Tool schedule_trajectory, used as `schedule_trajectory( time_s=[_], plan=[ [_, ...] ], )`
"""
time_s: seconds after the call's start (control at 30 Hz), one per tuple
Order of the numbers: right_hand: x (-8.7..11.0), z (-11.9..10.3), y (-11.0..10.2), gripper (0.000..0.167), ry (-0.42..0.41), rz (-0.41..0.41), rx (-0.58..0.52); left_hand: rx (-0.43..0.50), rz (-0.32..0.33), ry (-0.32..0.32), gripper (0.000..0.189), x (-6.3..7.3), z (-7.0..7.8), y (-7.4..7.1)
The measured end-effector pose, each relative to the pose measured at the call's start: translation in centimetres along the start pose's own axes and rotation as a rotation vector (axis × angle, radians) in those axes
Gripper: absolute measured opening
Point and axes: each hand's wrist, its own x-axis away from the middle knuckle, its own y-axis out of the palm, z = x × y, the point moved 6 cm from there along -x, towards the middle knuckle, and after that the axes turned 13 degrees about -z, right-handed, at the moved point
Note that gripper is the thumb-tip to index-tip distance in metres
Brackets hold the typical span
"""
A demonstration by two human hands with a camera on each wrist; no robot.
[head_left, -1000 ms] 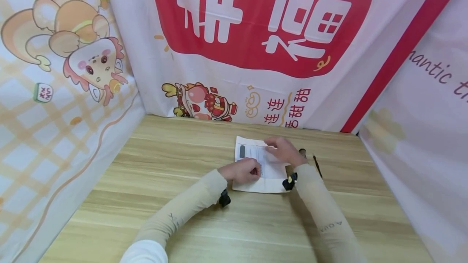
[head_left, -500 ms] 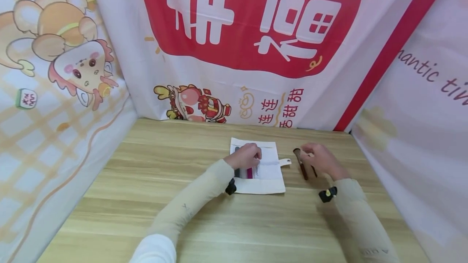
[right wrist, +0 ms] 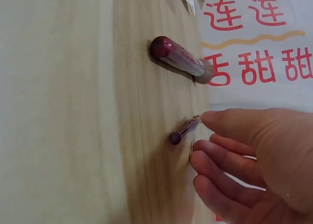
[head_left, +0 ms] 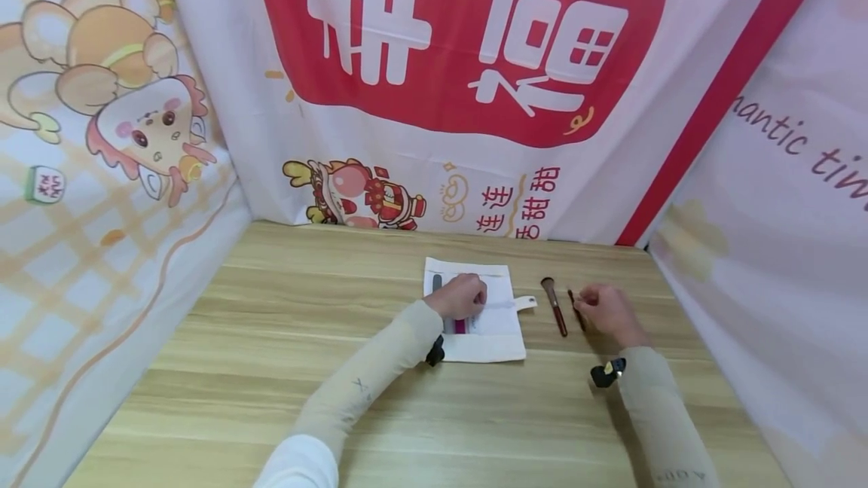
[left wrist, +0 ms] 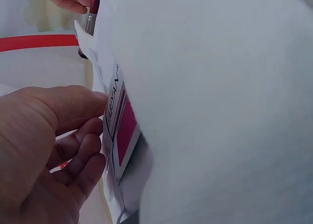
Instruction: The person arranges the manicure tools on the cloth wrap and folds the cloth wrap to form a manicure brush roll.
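The left hand (head_left: pixel 464 294) rests on a flat, opened white fabric pouch (head_left: pixel 498 288) that lies on the pale wood-grain counter (head_left: pixel 475 428), probably to steady it while the other hand works apart from it. Its fingers are bent against the inner face, beside a magenta-and-white printed card (left wrist: pixel 128 131); whether they pinch a layer or merely press on it, I cannot tell. A narrow white strap with a snap (head_left: pixel 524 303) sticks out of the pouch's right edge. To the right of that lies a thick makeup brush with a dark red handle and brown bristles (head_left: pixel 554 307), and just beyond it is a thin dark red brush (right wrist: pixel 183 132). The two are nearly parallel with a gap between, which seems to let fingers reach one without disturbing the other. The right hand (head_left: pixel 608 309) is at the thin brush: its thumb appears to meet the shaft and its other fingers curve nearby, though whether they clamp it is unclear.
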Motion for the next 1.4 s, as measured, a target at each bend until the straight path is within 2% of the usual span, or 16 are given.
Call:
schedule_trajectory(
  time_s=[0.2, 0.5, 0.67, 0.8, 1.0, 1.1, 1.17, 1.4],
  plan=[
    [-1.1, 0.0, -0.5, 0.015, 0.099, -0.11, -0.011, -0.008, -0.002, -0.016, 0.01, -0.5, -0.3, 0.2],
    [-2.7, -1.6, -1.2, 0.024, 0.212, -0.302, 0.121, 0.018, -0.024, -0.028, 0.011, -0.6, -0.3, 0.3],
    [-3.3, -1.5, -1.0, 0.017, 0.292, -0.348, 0.097, 0.051, -0.042, -0.036, 0.01, -0.5, -0.4, 0.4],
    [-3.5, -1.0, -0.9, 0.023, 0.279, -0.351, 0.042, 0.037, -0.021, -0.04, 0.01, -0.6, -0.5, 0.2],
    [-3.7, -1.2, -2.0, 0.026, 0.18, -0.301, 0.011, 0.01, 0.007, -0.031, 0.01, -0.7, -0.7, 0.1],
    [-3.8, -2.1, -3.0, 0.019, 0.111, -0.236, 0.004, 0.015, 0.002, -0.033, 0.01, -0.8, -0.8, 0.1],
    [-3.8, -2.8, -3.4, 0.016, 0.096, -0.211, -0.021, 0.017, -0.002, -0.035, 0.011, -0.8, -0.8, 0.1],
    [-4.2, -6.0, -3.9, 0.026, 0.066, -0.161, -0.075, -0.004, -0.015, -0.047, 0.015, -1.6, -1.2, 0.3]
  ],
)
